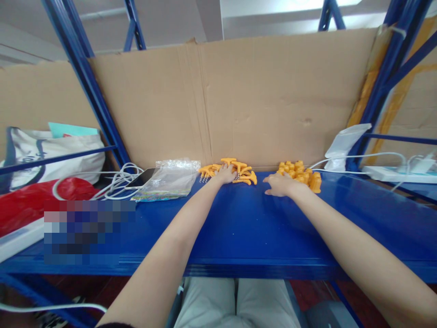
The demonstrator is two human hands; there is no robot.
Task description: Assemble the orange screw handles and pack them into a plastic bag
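Grip unclear, the left hand [226,174] lies atop the T-shaped pieces [245,173]; the right hand [282,184], fingers apart, rests just left of the stubby pieces [302,171] on the shelf [239,228].

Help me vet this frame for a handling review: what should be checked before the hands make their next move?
1. Is the left hand on the pile of orange T-shaped parts? ok, it rests on top.
2. Does it grip a part? cannot tell, its fingers are hidden in the pile.
3. Is the right hand at the pile of orange blocky parts? ok, it lies open at the pile's near edge.
4. Are the piles apart? ok, bare blue shelf shows between them.
5. Is the white cable clear of the blocky parts? cannot tell, it runs close behind them.
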